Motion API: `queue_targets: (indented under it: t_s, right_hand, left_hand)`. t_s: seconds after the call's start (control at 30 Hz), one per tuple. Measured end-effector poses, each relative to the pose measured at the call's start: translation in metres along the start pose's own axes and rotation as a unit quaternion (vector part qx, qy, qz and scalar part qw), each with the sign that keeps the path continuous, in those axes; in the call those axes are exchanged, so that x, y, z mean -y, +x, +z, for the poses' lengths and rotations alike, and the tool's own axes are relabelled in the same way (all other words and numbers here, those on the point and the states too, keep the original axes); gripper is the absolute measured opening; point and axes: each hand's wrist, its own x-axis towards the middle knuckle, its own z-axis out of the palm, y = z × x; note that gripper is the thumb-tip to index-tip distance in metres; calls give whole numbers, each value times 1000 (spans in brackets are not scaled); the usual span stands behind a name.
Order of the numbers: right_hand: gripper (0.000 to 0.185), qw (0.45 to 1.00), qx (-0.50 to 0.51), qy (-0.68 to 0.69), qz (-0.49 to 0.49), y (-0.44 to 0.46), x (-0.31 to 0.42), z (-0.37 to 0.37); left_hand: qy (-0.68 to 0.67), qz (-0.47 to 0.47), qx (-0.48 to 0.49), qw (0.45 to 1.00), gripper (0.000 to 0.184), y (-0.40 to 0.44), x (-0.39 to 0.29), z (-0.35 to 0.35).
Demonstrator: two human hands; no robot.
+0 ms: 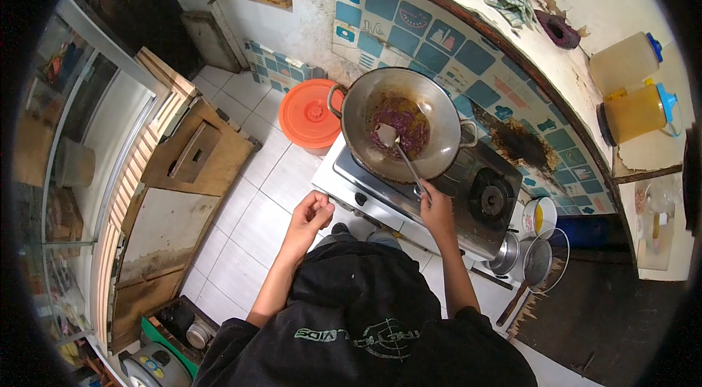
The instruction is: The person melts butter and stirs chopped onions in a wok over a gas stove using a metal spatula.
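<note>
With right hand [436, 205] clamped on spatula [387, 134] and left hand [310, 215] loosely curled, expect lightness and stiffness, gripping handle [410, 164] near its end.

- Pan [442, 113]: a round, deep metal one with two loop handles, browned inside, upright on the stove [468, 186].
- Food [415, 140]: chopped, purple, glistening, spread loosely over the pan's bottom.
- Spatula [404, 156]: metal, slanting, its flat blade in the food, its handle crossing the pan's rim.
</note>
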Motion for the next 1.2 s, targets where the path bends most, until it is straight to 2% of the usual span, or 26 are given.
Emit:
queue_targets:
  t_s: [0.3, 0.5, 0.6, 0.9, 1.1, 1.2]
  right_hand:
    - [34, 1000, -8, -12, -18, -5, 10, -7]
    - [34, 997, -31, -5, -75, -7, -4, -2]
    - [34, 1000, -4, -14, -25, -11, 3, -6]
    - [34, 1000, 1, -8, -25, -13, -3, -6]
    - [32, 993, -62, -54, -90, -5, -31, -5]
    - [29, 996, -74, -21, -32, 3, -45, -10]
  left_hand:
    - [4, -2, -4, 1000, 14, -4, 0, 3]
    - [8, -3, -4, 1000, 14, -5, 0, 4]
    - [7, -3, -4, 1000, 14, -5, 1, 5]
    - [-11, 5, -7, 1000, 16, -4, 6, 7]
    - [-10, 6, -5, 1000, 16, -4, 8, 7]
    - [-12, 4, -14, 1000, 16, -6, 7, 11]
